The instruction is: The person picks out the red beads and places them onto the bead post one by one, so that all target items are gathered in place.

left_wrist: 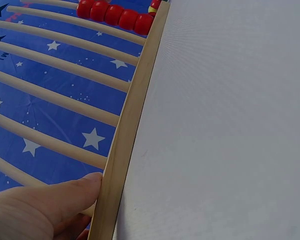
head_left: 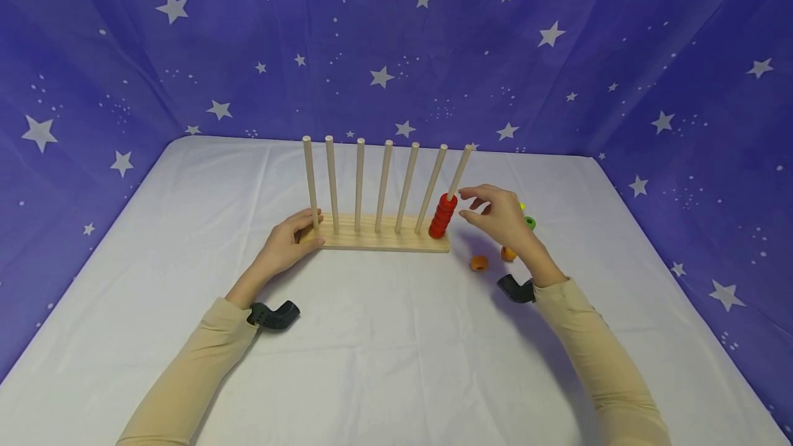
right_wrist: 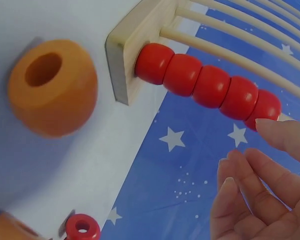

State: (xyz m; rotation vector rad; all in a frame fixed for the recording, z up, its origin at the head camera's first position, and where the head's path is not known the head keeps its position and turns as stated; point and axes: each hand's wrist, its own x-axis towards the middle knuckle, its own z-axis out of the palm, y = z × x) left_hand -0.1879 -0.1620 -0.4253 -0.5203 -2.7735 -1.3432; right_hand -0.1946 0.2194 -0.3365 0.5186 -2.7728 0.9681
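A wooden peg rack (head_left: 381, 243) stands on the table, with several upright dowels in a row on its base. My left hand (head_left: 286, 242) grips the left end of that base, thumb at the front edge and fingers behind; its thumb (left_wrist: 75, 197) shows against the wood in the left wrist view. Several red beads (head_left: 442, 217) are stacked on the rightmost dowel. Just right of the stack is my right hand (head_left: 495, 215), fingers bent loosely and apart from the thumb, holding nothing. In the right wrist view the thumb tip overlaps the top bead (right_wrist: 263, 107); whether it touches, I cannot tell.
An orange bead (head_left: 479, 263) lies right of the base, and another orange bead (head_left: 508, 254) sits below the right hand. A green bead (head_left: 529, 224) and a yellow one (head_left: 522, 206) are partly hidden behind that hand. The right wrist view shows a loose red bead (right_wrist: 83, 227).
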